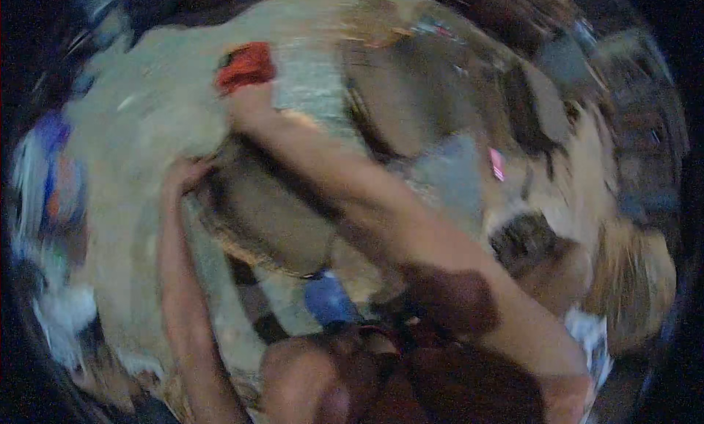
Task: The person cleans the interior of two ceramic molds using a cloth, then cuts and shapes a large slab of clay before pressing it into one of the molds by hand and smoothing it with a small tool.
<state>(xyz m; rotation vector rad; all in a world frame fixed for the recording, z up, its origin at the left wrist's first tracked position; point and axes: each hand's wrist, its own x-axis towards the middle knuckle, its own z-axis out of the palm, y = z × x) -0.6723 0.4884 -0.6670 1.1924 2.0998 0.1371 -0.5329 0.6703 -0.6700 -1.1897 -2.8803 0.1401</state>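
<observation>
Motion blurs everything. My left hand [189, 174] reaches up from the lower left, its fingers closed at the upper corner of a flat grey-brown piece [271, 211] with a lighter edge, perhaps cardboard or sacking. My right arm crosses over that piece from the lower right. At its end my right hand [253, 110] meets a bright red, crumpled bundle [248, 66] that looks like cloth or a packet. It seems closed on this bundle, though the fingers are smeared.
Another large grey-brown piece [411, 94] lies at the upper right, beside a pale blue-grey patch [451, 171]. A small pink thing [497, 164] is right of it. Something blue [328, 299] lies near my body. Colourful items [59, 182] line the left rim, above the pale ground [125, 226].
</observation>
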